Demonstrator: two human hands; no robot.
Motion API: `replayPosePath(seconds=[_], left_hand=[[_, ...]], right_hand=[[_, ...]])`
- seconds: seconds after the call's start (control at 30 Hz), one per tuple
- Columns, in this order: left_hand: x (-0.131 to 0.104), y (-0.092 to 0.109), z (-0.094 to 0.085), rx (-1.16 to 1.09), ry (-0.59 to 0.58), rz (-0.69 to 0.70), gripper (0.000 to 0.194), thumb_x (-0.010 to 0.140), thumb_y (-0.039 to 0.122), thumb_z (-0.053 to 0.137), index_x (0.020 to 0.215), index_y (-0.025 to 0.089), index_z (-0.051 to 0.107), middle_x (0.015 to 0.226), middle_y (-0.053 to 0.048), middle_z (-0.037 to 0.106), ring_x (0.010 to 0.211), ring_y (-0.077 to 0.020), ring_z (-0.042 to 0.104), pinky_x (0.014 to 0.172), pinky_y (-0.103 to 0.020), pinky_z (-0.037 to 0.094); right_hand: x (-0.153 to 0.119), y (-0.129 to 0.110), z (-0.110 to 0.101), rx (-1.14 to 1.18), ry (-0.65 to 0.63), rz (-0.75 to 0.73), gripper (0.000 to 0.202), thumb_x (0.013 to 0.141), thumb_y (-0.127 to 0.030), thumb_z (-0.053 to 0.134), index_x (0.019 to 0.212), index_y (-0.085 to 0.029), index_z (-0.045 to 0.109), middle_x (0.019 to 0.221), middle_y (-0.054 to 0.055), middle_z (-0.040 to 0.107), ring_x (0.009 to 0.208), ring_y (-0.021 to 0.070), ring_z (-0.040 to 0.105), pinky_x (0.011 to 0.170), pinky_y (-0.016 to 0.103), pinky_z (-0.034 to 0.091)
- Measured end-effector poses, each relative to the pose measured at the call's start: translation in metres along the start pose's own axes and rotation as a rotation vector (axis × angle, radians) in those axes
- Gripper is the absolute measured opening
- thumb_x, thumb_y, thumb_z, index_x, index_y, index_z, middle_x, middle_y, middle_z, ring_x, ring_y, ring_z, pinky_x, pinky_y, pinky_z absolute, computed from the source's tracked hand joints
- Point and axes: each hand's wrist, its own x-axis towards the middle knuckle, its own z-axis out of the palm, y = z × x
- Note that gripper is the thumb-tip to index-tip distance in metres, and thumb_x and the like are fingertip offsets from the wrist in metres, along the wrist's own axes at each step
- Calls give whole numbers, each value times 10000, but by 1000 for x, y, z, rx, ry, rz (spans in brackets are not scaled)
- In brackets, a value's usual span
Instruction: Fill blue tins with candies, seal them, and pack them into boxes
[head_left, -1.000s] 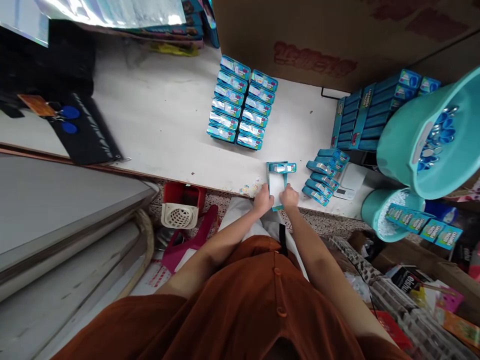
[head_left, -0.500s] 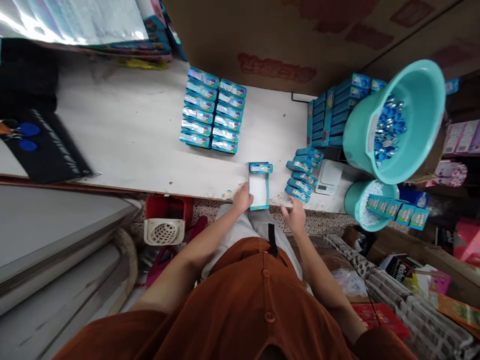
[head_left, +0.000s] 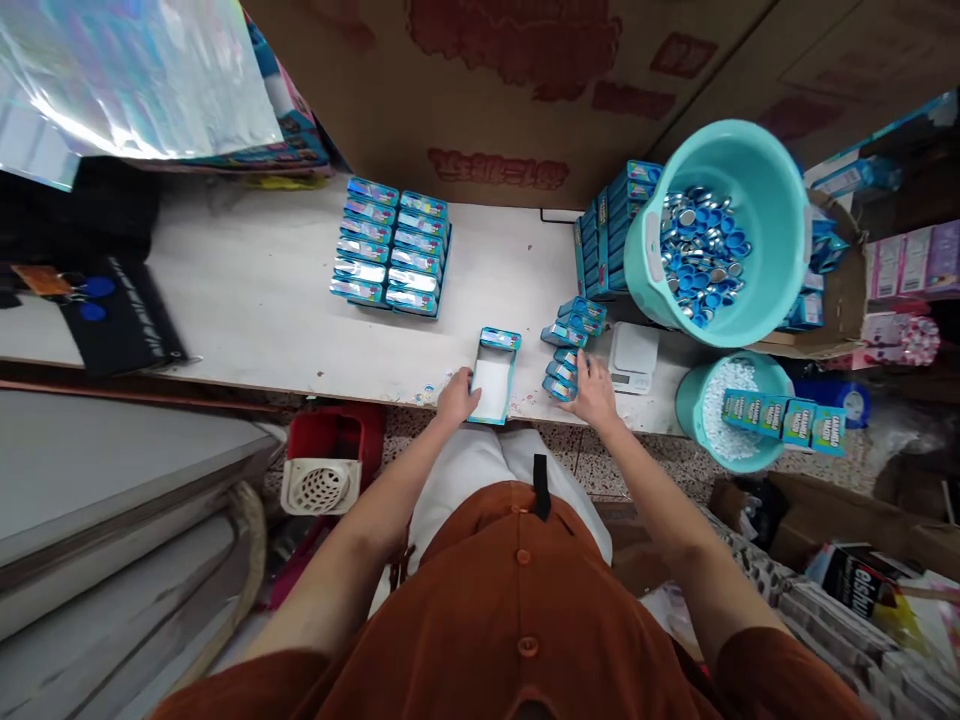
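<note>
My left hand grips the left wall of a shallow blue display box with a white inside. One small blue packet sits at the far end of that box, and the rest of its floor is bare. To the right, my right hand closes around a few small blue packets near the table's front edge. Its thumb is on the near side and its fingers reach over the far side. More loose packets lie just beyond those fingers.
Two filled display boxes stand farther back left. A small white scale lies right of my right hand. Beyond are a turquoise bucket of blue-and-silver pieces and a smaller bucket of white pellets. A large carton walls the back.
My right hand has moved from just in front of the loose packets onto the nearest ones and closed on them. My left hand stays on the display box. The camera view has shifted.
</note>
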Motion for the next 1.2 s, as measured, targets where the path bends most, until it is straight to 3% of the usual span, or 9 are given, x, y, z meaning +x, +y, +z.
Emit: replayPosePath(seconds=[0.1,0.2,0.37,0.53,0.67,0.83,1.0,1.2], left_hand=[[-18,-2,12,-127,163,-9,484,815,349,589,1230,169,418,1063,-105,591,996,-238,590,844,-354,489],[-35,0,26,-191,260,-20,466,818,330,587,1223,161,430,1066,-113,586,1017,-239,578,893,-376,478],[-49,3,40,-236,289,-48,424,818,284,577,1205,165,452,1111,-129,581,1096,-268,549,954,-422,454],[-47,0,40,-256,283,-71,456,825,269,562,1241,130,440,1119,-151,576,1102,-272,547,968,-420,449],[-45,-5,37,-263,281,-60,469,834,259,545,1269,129,425,1178,-154,553,1094,-255,550,977,-404,443],[-46,-7,35,-242,257,-46,448,837,254,538,1263,154,439,1126,-127,571,1074,-250,553,943,-386,458],[-49,-9,31,-237,187,-39,391,880,209,446,1270,175,458,1148,-113,575,1090,-234,549,929,-355,459],[-49,-12,27,-194,155,-48,379,916,215,380,1274,174,496,1162,-123,564,1079,-239,551,913,-340,455]], right_hand=[[-1,2,3,-7,23,15,1143,599,-506,754,1464,-52,161,1362,264,373,1239,391,374,1021,498,327],[2,6,6,19,64,14,1038,643,-449,697,1451,-47,184,1344,261,380,1239,380,368,997,492,355],[0,10,11,38,104,-72,937,670,-372,628,1435,-42,201,1324,255,381,1244,380,358,988,511,368],[-16,6,6,64,113,-122,940,649,-339,632,1424,-44,189,1322,254,366,1245,384,352,1000,546,364],[-29,-16,-18,129,127,-200,954,658,-370,637,1440,-96,164,1338,229,352,1271,378,338,1017,563,361],[-26,-72,-45,253,106,-347,974,665,-421,650,1451,-98,174,1368,217,329,1286,371,335,1029,555,381],[7,-118,-33,279,82,-403,1039,650,-437,667,1468,-90,127,1381,214,326,1314,359,305,1074,539,345],[31,-118,-15,202,32,-364,1028,650,-411,667,1470,-102,130,1403,211,306,1324,366,290,1080,555,318]])
